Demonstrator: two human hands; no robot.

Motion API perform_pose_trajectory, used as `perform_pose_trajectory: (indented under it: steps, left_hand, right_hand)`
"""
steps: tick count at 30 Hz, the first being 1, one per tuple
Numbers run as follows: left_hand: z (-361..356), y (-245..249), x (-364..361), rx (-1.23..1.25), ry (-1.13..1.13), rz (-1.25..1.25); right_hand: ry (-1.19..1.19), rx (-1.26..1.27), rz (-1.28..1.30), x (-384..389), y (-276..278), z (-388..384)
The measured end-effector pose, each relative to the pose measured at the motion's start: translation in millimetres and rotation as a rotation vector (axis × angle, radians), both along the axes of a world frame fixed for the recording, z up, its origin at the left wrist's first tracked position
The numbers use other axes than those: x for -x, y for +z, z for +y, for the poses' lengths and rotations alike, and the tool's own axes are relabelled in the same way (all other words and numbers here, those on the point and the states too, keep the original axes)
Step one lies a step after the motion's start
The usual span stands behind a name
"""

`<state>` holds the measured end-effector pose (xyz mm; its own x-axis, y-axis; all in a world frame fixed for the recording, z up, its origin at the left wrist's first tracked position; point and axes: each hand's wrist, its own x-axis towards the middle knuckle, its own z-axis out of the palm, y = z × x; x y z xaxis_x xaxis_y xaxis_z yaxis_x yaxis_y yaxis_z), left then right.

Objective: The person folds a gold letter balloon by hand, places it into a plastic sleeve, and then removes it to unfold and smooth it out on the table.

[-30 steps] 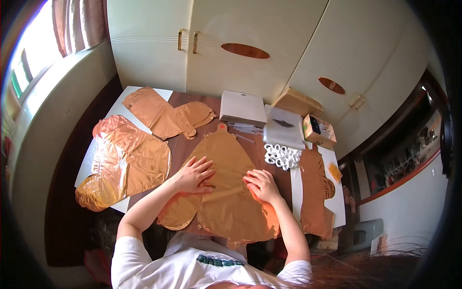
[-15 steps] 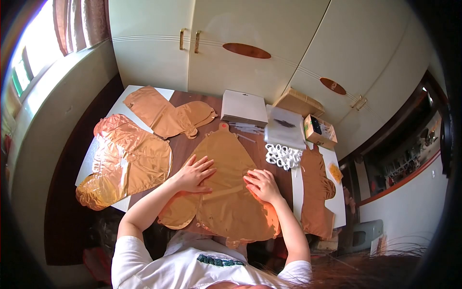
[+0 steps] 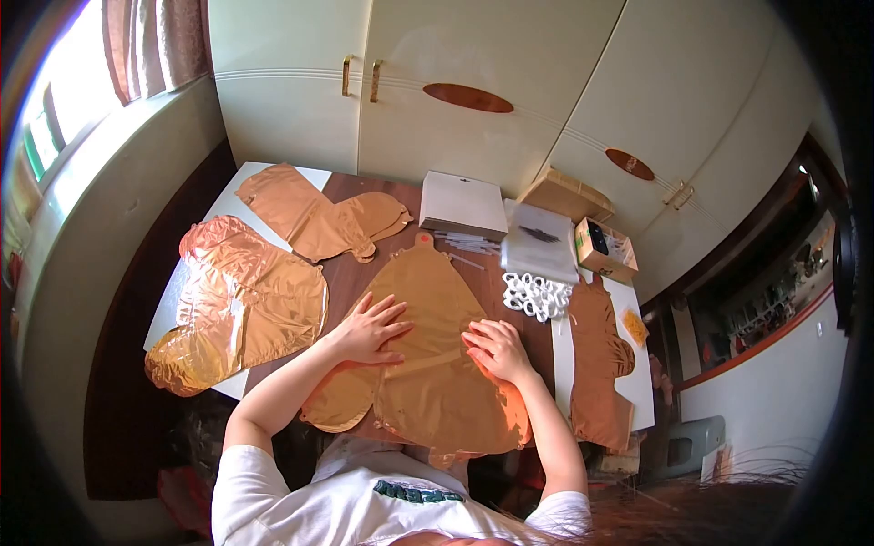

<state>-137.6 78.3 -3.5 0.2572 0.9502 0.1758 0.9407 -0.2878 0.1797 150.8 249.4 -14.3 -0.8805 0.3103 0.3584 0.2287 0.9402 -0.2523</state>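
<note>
A flat, deflated copper-gold foil balloon [image 3: 428,364] lies in front of me, its narrow tabbed end pointing away and its wide end at the table's near edge. On its left side rests my left hand [image 3: 371,331], palm down with the fingers stretched out. Across from it my right hand [image 3: 496,348] lies on the balloon's right side, fingers extended and slightly bent. Neither hand grips anything. To the left is a crinkled, shiny foil balloon [image 3: 246,296]. Behind that lies another flat foil balloon [image 3: 314,218]. A folded foil piece [image 3: 596,364] sits at the right.
At the back stand a stack of white card [image 3: 462,205] and thin white sticks [image 3: 466,243]. Near them are clear plastic bags [image 3: 539,238], white ring-shaped pieces [image 3: 537,297], an open small box [image 3: 608,250] and a yellow bundle [image 3: 635,328]. Cabinets [image 3: 473,55] rise behind the table.
Both hands stay on the foil balloon in almost the same places. The whole view has shifted very slightly; nothing was taken hold of or let go.
</note>
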Motion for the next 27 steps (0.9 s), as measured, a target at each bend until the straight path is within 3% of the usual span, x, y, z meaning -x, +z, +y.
perform_pose_trajectory:
  steps: [8,12,15,22,27]
  left_hand:
    - [0.3,3.4,-1.6,0.004,0.005,0.001]
    - [0.1,0.8,-1.1,0.015,0.011,-0.010]
    - [0.0,0.4,-0.9,0.017,0.013,-0.008]
    - [-0.7,1.5,-0.8,0.015,0.010,-0.001]
    - [-1.2,2.8,-0.3,0.009,0.002,-0.001]
  right_hand:
    - [0.025,0.028,-0.046,6.6,12.4,12.5]
    - [-0.274,0.121,-0.101,24.4,13.9,22.9]
    - [-0.385,0.184,-0.278,34.0,13.2,34.3]
    - [-0.398,0.299,-0.377,45.4,17.5,39.2]
    - [-0.493,0.706,-0.167,43.1,18.1,38.4]
